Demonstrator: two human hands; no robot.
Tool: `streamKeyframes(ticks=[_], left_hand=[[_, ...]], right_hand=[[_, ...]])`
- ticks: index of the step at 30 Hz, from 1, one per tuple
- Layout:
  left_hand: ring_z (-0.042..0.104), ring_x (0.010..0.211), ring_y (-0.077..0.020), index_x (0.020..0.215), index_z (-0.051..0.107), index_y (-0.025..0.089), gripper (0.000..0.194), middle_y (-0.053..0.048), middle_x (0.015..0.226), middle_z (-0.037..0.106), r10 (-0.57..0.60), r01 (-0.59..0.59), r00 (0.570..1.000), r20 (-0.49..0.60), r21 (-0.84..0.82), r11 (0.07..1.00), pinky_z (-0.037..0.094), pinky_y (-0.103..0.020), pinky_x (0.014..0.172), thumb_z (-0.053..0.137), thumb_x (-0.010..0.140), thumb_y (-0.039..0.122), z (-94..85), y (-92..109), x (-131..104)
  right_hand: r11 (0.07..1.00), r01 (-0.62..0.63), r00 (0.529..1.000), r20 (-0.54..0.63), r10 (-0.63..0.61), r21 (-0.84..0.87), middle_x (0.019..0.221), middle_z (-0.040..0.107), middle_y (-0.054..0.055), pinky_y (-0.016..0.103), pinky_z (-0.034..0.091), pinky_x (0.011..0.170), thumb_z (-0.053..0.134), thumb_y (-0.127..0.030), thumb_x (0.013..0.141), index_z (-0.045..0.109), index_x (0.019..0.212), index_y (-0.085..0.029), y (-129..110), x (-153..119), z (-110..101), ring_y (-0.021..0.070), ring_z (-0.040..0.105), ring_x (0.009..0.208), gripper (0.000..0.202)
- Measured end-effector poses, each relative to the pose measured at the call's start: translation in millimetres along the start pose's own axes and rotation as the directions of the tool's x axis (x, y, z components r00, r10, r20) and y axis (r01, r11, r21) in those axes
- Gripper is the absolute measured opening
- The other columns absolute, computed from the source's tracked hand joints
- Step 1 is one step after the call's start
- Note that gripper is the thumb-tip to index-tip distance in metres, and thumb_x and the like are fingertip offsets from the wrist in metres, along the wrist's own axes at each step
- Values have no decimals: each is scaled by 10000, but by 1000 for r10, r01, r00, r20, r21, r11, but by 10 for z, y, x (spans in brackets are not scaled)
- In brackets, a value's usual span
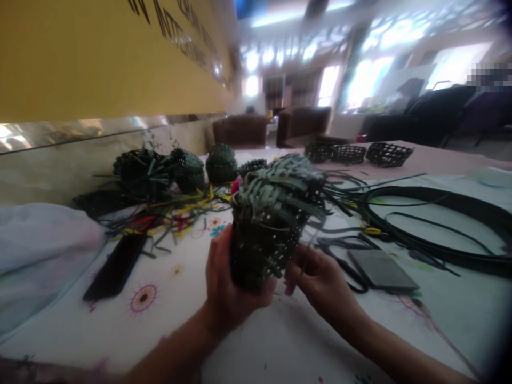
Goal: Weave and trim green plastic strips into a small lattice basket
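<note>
A dark green woven basket (272, 229) is held up over the table, tilted, with flat strips crossing its upper side. My left hand (232, 282) wraps round its lower left part, thumb and fingers gripping it. At the basket's lower right edge, my right hand (310, 269) is closed in a pinch on what looks like a thin green strip. Blur hides exactly where that strip joins the weave. Just beyond my right hand lie black-handled scissors (352, 274) and a grey flat rectangular block (382, 269).
Several woven baskets (221, 162) stand at the back left, with open-weave ones (389, 154) at the back right. A coil of green strip (476, 258) lies right. Loose coloured strips (180, 213), a black phone (116, 266) and a white bag (44, 261) are left, on a flowered tablecloth (168, 330).
</note>
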State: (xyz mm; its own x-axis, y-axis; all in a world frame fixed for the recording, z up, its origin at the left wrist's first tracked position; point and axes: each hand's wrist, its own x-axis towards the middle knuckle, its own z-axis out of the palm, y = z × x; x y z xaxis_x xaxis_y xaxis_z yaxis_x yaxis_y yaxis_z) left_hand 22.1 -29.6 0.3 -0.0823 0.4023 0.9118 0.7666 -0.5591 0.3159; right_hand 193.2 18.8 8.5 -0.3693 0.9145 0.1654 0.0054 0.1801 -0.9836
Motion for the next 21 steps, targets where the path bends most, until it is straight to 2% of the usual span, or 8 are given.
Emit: streamKeyframes(ticks=[2, 4, 11, 15, 21], left_hand=[[526, 1184, -290, 1542, 200, 214, 1000, -152, 1336, 488, 14, -14, 1000, -5, 6, 1000, 512, -451, 943, 740, 710, 346, 2, 7, 2], [526, 1186, -291, 1539, 213, 214, 987, -151, 1337, 491, 25, -25, 1000, -15, 9, 1000, 511, -451, 947, 737, 711, 338, 3, 14, 6], [516, 1208, -300, 1541, 208, 229, 979, -148, 1355, 487, 5, -5, 1000, -1, -4, 1000, 505, -459, 956, 732, 722, 347, 8, 16, -15], [513, 1220, -310, 1540, 209, 247, 999, -144, 1373, 479, -5, 6, 1000, 16, -8, 1000, 507, -470, 958, 750, 707, 355, 8, 28, -33], [509, 1250, -332, 1524, 244, 248, 976, -156, 1401, 466, -61, 64, 997, 45, -73, 995, 520, -472, 949, 761, 703, 350, 40, 45, -85]], right_hand=[[1000, 0, 1000, -11, 0, -24, 572, 521, -63, 233, 520, 397, 584, -261, 750, 509, 770, -207, -18, -6, 6, 102, 544, 445, 94], [1000, 2, 1000, -28, -2, -26, 570, 525, -68, 244, 525, 385, 572, -271, 753, 505, 857, -214, -27, -9, 9, 109, 534, 447, 136], [998, -61, 998, -26, 60, -14, 543, 486, -70, 241, 505, 366, 551, -279, 746, 459, 847, -229, -13, -4, 4, 120, 522, 454, 146], [993, -90, 995, -48, 87, -71, 579, 497, -69, 220, 473, 383, 536, -268, 751, 462, 876, -226, 17, 8, -3, 87, 477, 429, 151], [989, -101, 992, -90, 92, -106, 668, 473, -44, 222, 480, 412, 553, -327, 761, 481, 891, -220, 118, 25, -16, 119, 499, 559, 183]])
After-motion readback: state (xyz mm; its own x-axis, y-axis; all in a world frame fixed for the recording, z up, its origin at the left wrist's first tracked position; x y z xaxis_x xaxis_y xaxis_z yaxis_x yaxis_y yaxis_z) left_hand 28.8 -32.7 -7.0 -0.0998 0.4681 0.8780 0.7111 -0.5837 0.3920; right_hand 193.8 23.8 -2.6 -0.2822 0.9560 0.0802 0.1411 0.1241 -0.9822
